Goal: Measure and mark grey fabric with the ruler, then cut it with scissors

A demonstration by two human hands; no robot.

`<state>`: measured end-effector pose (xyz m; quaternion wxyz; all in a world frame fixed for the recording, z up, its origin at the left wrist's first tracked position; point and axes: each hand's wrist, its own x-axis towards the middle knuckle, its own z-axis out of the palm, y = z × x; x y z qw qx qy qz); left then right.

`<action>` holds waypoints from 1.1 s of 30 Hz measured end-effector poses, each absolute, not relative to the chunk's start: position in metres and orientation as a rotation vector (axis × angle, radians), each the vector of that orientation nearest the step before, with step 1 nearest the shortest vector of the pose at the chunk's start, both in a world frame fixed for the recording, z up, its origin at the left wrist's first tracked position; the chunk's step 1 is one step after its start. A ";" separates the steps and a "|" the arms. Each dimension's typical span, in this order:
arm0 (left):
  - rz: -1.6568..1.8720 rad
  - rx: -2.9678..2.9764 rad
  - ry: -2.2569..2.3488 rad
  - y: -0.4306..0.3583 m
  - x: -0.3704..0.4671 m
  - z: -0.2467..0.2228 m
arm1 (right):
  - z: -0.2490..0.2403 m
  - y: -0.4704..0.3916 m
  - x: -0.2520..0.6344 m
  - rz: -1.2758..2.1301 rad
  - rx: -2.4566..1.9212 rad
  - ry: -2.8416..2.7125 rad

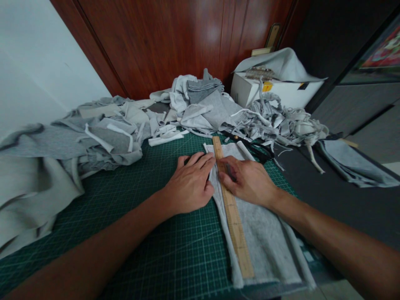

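A wooden ruler (233, 214) lies lengthwise along a piece of grey fabric (265, 237), near its left edge. My left hand (192, 183) rests flat with fingers stretched out, its fingertips on the fabric's left edge beside the ruler. On the ruler's upper part, my right hand (250, 179) is closed, thumb and bent fingers pressed on the wood. Both hands are close together. Black-handled scissors (258, 150) lie just beyond the fabric's far right corner, partly covered by scraps.
Beneath is a green cutting mat (175, 254). Heaped grey fabric (109, 129) lies left and behind. A tangle of fabric strips (281, 121) sits before a white box (281, 93). Folded grey cloth (356, 162) lies right. A brown wooden door (168, 41) stands behind.
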<state>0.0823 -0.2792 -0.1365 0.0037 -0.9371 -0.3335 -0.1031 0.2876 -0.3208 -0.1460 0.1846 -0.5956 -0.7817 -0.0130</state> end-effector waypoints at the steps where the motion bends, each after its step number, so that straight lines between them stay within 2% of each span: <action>1: -0.323 -2.930 -1.055 -0.280 0.083 -0.136 | -0.146 -0.321 0.287 -0.045 -1.683 -2.208; 12: -0.385 -2.931 -1.069 -0.278 0.076 -0.133 | -0.143 -0.323 0.287 0.010 -1.657 -2.196; 27: -0.284 -2.912 -1.026 -0.273 0.072 -0.132 | -0.145 -0.327 0.290 0.064 -1.487 -2.216; 33: -0.303 -2.938 -1.055 -0.270 0.072 -0.133 | -0.148 -0.325 0.287 0.010 -1.592 -2.176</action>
